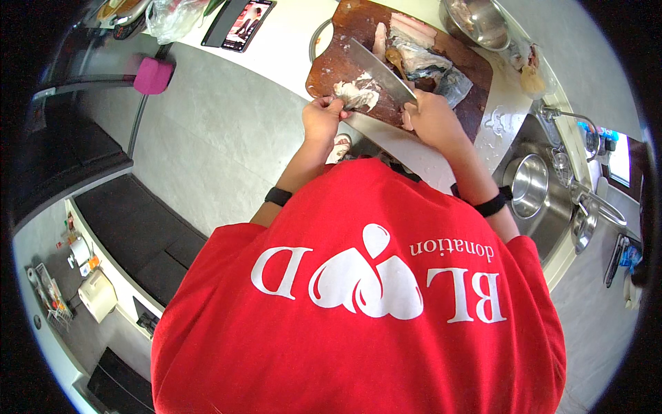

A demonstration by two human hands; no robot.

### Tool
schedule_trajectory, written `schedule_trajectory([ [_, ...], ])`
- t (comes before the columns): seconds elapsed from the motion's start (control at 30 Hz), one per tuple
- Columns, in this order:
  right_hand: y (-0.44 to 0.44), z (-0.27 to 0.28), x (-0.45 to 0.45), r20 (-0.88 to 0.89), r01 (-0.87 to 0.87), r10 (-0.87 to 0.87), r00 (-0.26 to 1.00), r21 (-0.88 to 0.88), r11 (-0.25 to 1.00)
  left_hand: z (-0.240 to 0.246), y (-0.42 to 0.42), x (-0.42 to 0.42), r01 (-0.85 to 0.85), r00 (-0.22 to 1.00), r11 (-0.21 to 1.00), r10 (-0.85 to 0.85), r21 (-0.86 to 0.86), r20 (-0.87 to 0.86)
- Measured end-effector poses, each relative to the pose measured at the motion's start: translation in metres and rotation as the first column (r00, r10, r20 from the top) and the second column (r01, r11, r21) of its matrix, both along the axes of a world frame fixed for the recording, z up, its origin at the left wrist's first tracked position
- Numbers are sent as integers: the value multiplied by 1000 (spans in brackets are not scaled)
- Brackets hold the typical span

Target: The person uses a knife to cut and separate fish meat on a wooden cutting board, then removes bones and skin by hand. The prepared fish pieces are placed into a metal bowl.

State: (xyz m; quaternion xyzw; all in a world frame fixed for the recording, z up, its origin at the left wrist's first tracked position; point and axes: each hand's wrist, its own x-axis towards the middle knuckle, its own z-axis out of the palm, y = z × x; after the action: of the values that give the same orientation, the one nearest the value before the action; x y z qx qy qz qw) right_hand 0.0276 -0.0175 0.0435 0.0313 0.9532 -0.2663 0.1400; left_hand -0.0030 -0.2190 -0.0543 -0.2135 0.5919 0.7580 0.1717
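On a dark wooden cutting board, my left hand pinches the near edge of a pale, ragged piece of fish flesh or skin. My right hand grips a broad-bladed kitchen knife, its blade slanting up and left over the board, just beyond the piece. A small pink piece of flesh lies by my right fingers. Farther back on the board are pale strips of fish and a large section of fish with grey skin. Whether the blade touches the board cannot be told.
A steel bowl and a plastic bag with contents stand right of the board. The sink holds a steel pot. A phone in a case and a clear plastic bag lie at the counter's left. Water wets the counter.
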Motion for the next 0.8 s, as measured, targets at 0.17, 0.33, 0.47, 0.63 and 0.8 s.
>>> schedule_trajectory([
  [0.17, -8, 5, -3, 23, -145, 147, 989, -61, 987, -5, -5, 3, 35, 999, 999, -35, 14, 3],
  [0.33, -26, 0, -9, 127, -264, 247, 961, 143, 954, -2, -5, 5, 5, 1000, 1000, -5, -15, 3],
  [0.47, -27, -3, -8, 163, -213, 188, 969, 149, 966, 2, -5, 7, 13, 1000, 999, -13, -31, 12],
  [0.63, -32, -7, -3, 127, -149, 132, 983, 134, 980, 3, -4, 8, 34, 999, 999, -34, -37, 4],
  [0.8, -33, -7, 1, 193, -84, 69, 979, 71, 994, 3, -1, 11, 30, 999, 999, -31, -22, -40],
])
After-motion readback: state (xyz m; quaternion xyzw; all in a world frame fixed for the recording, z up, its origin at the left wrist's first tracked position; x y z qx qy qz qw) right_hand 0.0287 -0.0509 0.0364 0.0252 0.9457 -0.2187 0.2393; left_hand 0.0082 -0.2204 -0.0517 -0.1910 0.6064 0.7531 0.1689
